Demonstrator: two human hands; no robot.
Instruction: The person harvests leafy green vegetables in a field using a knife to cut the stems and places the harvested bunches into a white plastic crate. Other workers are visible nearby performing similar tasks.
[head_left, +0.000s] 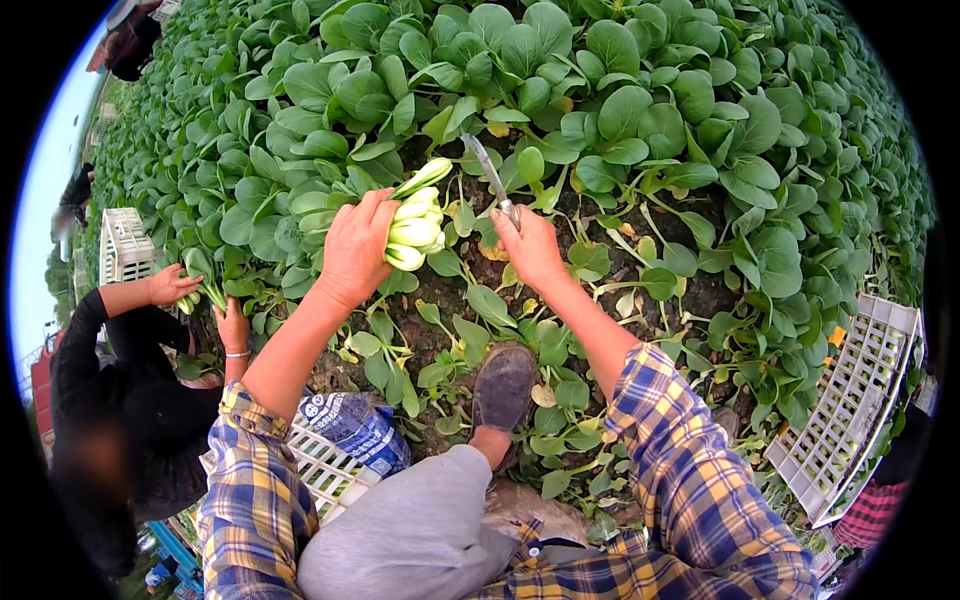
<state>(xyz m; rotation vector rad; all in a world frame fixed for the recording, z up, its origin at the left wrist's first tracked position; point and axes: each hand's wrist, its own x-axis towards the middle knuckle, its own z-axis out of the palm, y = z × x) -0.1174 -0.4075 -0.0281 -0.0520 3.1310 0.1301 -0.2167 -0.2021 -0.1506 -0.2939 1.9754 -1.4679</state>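
My left hand (356, 244) is closed around several bok choy heads (414, 231), their pale stem bases pointing right and their leaves hidden behind the hand. In my right hand (529, 244) is the handle of a knife (489, 171) with a narrow, stained blade, tilted up and to the left. The blade's tip lies near the edge of the standing bok choy plants (525, 49), apart from the held bunch. Below both hands, bare soil with loose and yellowed leaves shows around my shoe (504, 386).
A white plastic crate (330, 465) with a blue printed bag (356, 431) is at lower left. Another crate (847, 409) of greens stands tilted at right. A co-worker in black (142, 420) crouches at left, holding greens beside a further white crate (126, 244).
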